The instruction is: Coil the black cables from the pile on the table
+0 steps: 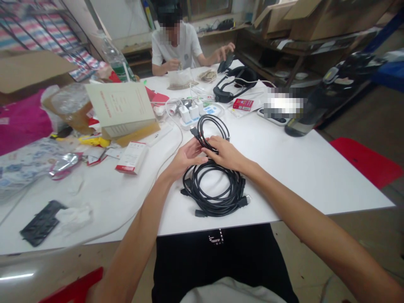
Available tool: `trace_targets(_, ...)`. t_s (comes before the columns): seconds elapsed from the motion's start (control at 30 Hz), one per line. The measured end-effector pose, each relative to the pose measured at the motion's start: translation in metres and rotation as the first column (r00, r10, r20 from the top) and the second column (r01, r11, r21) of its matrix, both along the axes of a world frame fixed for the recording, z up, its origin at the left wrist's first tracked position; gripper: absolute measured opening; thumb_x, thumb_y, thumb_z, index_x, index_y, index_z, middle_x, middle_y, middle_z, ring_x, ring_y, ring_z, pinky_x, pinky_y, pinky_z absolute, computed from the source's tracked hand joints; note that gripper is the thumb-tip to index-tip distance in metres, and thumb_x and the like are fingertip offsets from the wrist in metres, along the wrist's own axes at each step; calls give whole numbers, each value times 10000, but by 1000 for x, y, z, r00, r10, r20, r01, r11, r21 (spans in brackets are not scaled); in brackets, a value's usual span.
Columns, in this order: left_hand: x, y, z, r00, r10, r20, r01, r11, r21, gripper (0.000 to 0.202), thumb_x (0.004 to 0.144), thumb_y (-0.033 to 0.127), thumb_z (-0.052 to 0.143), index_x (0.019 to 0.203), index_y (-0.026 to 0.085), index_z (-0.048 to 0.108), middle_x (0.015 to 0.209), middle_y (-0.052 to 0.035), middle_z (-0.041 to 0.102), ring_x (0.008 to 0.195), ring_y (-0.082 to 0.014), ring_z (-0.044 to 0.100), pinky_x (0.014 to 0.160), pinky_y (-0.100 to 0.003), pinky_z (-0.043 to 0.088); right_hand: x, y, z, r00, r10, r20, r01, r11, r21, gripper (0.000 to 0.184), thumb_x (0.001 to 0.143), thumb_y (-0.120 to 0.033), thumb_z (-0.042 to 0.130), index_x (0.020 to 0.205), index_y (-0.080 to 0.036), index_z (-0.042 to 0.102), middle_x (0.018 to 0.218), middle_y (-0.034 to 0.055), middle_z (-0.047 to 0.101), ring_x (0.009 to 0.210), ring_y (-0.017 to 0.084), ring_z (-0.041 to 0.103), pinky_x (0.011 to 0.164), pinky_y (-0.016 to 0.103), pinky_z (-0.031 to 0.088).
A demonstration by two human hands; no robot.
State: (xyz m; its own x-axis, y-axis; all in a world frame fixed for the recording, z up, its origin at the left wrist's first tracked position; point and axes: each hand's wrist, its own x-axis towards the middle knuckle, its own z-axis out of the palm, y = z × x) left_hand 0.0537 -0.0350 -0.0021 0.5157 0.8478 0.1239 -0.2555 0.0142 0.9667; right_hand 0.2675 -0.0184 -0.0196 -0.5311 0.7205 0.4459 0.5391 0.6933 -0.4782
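Left hand and right hand right together, both clamped on a coiled black cable bundle, power strip just beyond the bundle

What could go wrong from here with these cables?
The cables, held by the left hand and right hand, lie near the table's edge. A loose plug could slip over and drag the coil down. The upper loop also sits close to the power strip and might snag on it.
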Motion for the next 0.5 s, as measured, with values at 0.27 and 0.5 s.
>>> trace_targets(0.27, -6, 0, -6, 989, -103, -110, 93, 991, -92, 788, 626, 157, 1031, 1370, 236, 783, 1445, -160, 744, 1470, -385, 625, 1342, -565, 354, 15, 9, 15, 919, -330, -217, 329, 943, -43, 494, 1120, -635, 302, 954, -215, 503, 959, 98, 657, 854, 202, 566, 849, 361, 462)
trace_targets(0.5, -3, -2, -6, 981, -72, -181, 72, 997, -2, 540, 736, 163, 945, 1263, 190, 830, 1390, -163, 774, 1405, -355, 681, 1331, -548, 385, 51, 8, 46, 858, -345, -381, 352, 934, -54, 617, 1068, -785, 325, 1120, -216, 556, 723, -1, 596, 726, 164, 623, 710, 276, 435)
